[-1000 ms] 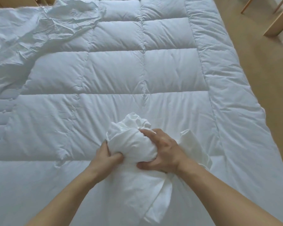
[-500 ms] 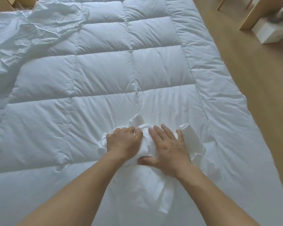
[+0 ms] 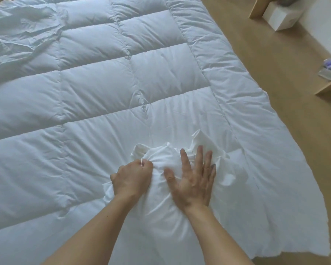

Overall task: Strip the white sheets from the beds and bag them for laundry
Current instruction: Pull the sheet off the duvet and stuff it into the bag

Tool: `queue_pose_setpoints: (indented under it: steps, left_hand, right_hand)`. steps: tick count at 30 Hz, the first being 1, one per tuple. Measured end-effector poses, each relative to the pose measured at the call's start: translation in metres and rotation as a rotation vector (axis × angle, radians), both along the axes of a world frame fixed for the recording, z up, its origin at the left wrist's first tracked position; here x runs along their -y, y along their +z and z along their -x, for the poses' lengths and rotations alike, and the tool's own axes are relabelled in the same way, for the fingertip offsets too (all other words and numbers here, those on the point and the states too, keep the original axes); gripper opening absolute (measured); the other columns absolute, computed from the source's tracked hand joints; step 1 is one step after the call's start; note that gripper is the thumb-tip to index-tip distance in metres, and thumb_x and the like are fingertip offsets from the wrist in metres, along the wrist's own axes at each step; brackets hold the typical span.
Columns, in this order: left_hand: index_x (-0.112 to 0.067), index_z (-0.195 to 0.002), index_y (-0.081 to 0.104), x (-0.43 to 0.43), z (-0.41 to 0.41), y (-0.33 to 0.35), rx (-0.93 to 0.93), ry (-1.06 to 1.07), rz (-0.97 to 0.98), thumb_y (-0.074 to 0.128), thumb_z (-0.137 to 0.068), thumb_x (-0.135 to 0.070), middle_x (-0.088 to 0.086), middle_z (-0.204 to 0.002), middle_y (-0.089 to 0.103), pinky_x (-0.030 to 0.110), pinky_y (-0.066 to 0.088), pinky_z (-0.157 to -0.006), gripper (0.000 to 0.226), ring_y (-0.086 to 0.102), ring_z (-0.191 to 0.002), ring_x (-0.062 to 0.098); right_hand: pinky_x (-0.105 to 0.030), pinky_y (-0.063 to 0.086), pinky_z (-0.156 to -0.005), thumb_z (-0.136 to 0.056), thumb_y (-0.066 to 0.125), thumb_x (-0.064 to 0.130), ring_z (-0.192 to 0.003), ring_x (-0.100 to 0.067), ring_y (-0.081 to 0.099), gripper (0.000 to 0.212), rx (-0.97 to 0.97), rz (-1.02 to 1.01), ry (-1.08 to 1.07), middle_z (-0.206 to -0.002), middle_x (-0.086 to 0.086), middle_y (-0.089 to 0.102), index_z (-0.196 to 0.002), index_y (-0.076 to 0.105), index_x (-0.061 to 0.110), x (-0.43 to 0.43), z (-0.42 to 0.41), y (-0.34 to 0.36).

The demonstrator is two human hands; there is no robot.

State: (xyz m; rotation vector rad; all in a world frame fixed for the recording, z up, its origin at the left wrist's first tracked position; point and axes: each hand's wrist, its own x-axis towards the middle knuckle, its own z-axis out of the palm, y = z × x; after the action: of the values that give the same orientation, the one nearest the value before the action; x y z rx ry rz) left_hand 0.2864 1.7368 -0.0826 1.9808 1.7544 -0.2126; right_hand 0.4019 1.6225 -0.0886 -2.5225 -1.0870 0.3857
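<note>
On the near end of the quilt (image 3: pixel 96 88) I see the wadded sheet (image 3: pixel 161 165), both hands on it. Its left hand (image 3: pixel 132 178) is a fist clenched on a fold; the right hand (image 3: pixel 193 182) lies flat, fingers (image 3: pixel 199 157) straight and spread, pressing the wad down. Far left corner: a second crumpled sheet (image 3: pixel 23 35).

On the quilted duvet (image 3: pixel 103 88), near its front edge, a bunched sheet (image 3: pixel 161 159). On the bunch, left hand (image 3: pixel 132 178) at the left, gripping a fold; right hand (image 3: pixel 193 180) just beside it at the right, pressed flat. Over the duvet's far left corner, a crumpled sheet (image 3: pixel 21 35). Right of the duvet, floor (image 3: pixel 275 77); far right, a box (image 3: pixel 281 16), nearer, a wooden ledge (image 3: pixel 329 87).
</note>
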Motion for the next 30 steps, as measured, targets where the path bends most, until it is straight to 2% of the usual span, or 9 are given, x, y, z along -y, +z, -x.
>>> queue_pose_setpoints:
  steps: [4, 7, 9, 11, 14, 18, 21, 26, 30]
  left_hand:
    - [-0.027, -0.107, 0.070, -0.005, -0.007, -0.014, -0.038, 0.033, -0.053, 0.029, -0.092, -0.046, 0.008, -0.124, 0.063, 0.048, 0.027, -0.099, 0.048, 0.044, -0.117, 0.030]
    - [-0.044, -0.151, 0.026, -0.010, -0.013, -0.021, 0.032, 0.062, -0.005, 0.035, -0.093, -0.048, 0.002, -0.165, 0.006, 0.062, 0.001, -0.116, 0.059, -0.010, -0.151, 0.026]
    - [-0.057, -0.151, -0.004, -0.015, -0.014, -0.025, 0.020, 0.031, 0.100, 0.030, -0.095, -0.049, -0.006, -0.165, -0.021, 0.074, 0.001, -0.110, 0.067, -0.031, -0.148, 0.029]
    - [-0.066, -0.145, -0.006, -0.020, -0.011, -0.028, 0.003, 0.024, 0.233, 0.022, -0.092, -0.064, -0.010, -0.165, -0.024, 0.080, 0.005, -0.106, 0.060, -0.033, -0.147, 0.034]
    - [-0.069, -0.145, 0.005, -0.024, -0.006, -0.027, 0.025, 0.018, 0.430, 0.014, -0.068, -0.096, -0.012, -0.165, -0.022, 0.076, -0.004, -0.108, 0.082, -0.035, -0.145, 0.036]
    - [-0.058, -0.152, 0.013, -0.024, -0.004, -0.024, 0.042, 0.017, 0.497, 0.017, -0.066, -0.099, -0.003, -0.168, -0.014, 0.063, -0.010, -0.118, 0.095, -0.026, -0.150, 0.032]
    - [-0.051, -0.153, 0.020, -0.018, 0.001, -0.019, 0.092, 0.105, 0.502, 0.024, -0.059, -0.102, 0.002, -0.168, -0.001, 0.054, 0.011, -0.122, 0.107, 0.006, -0.154, 0.034]
    - [-0.044, -0.136, 0.052, -0.004, 0.009, -0.020, 0.234, 0.231, 0.492, 0.038, -0.055, -0.100, 0.001, -0.142, 0.050, 0.046, 0.045, -0.104, 0.100, 0.056, -0.123, 0.028]
    - [-0.042, -0.108, 0.067, 0.007, 0.013, -0.024, 0.399, 0.300, 0.493, 0.051, -0.055, -0.097, -0.015, -0.106, 0.071, 0.044, 0.052, -0.094, 0.077, 0.067, -0.098, 0.015]
  right_hand:
    - [-0.058, 0.004, -0.120, -0.082, 0.021, 0.089, -0.154, -0.032, -0.008, 0.092, 0.146, -0.014, -0.006, -0.167, -0.013, 0.007, -0.151, 0.042, 0.031, -0.010, -0.013, -0.019]
    - [-0.056, -0.004, -0.120, -0.075, 0.011, 0.095, -0.153, -0.030, -0.016, 0.106, 0.148, 0.131, 0.011, -0.166, -0.019, 0.004, -0.156, 0.032, 0.029, -0.015, -0.022, -0.025]
    - [-0.057, -0.014, -0.118, -0.070, 0.000, 0.098, -0.148, -0.028, -0.030, 0.114, 0.143, 0.267, 0.065, -0.166, -0.020, -0.005, -0.158, 0.023, 0.029, -0.019, -0.031, -0.025]
    - [-0.062, -0.021, -0.112, -0.064, -0.007, 0.100, -0.142, -0.028, -0.041, 0.119, 0.125, 0.363, 0.116, -0.165, -0.018, -0.015, -0.158, 0.018, 0.032, -0.023, -0.040, -0.024]
    - [-0.075, -0.011, -0.104, -0.050, 0.000, 0.108, -0.141, -0.031, -0.043, 0.119, -0.060, 0.441, 0.026, -0.164, -0.006, -0.027, -0.154, 0.006, 0.050, -0.023, -0.045, -0.025]
    - [-0.070, 0.003, -0.114, -0.032, 0.021, 0.112, -0.148, -0.029, -0.029, 0.131, -0.396, 0.463, -0.094, -0.165, 0.003, -0.024, -0.150, -0.001, 0.059, -0.020, -0.050, -0.026]
    - [-0.059, 0.006, -0.119, -0.028, 0.031, 0.111, -0.152, -0.031, -0.009, 0.138, -0.485, 0.427, -0.111, -0.166, 0.001, -0.007, -0.151, 0.001, 0.058, -0.021, -0.056, -0.023]
    - [-0.052, 0.023, -0.116, -0.025, 0.043, 0.109, -0.148, -0.029, 0.023, 0.142, -0.560, 0.431, -0.068, -0.164, -0.002, 0.019, -0.151, 0.005, 0.057, -0.020, -0.057, -0.017]
    - [-0.041, 0.043, -0.106, -0.032, 0.066, 0.098, -0.123, -0.012, 0.058, 0.109, -0.763, 0.278, -0.021, -0.130, 0.021, 0.062, -0.133, 0.043, 0.062, -0.016, -0.061, -0.018]
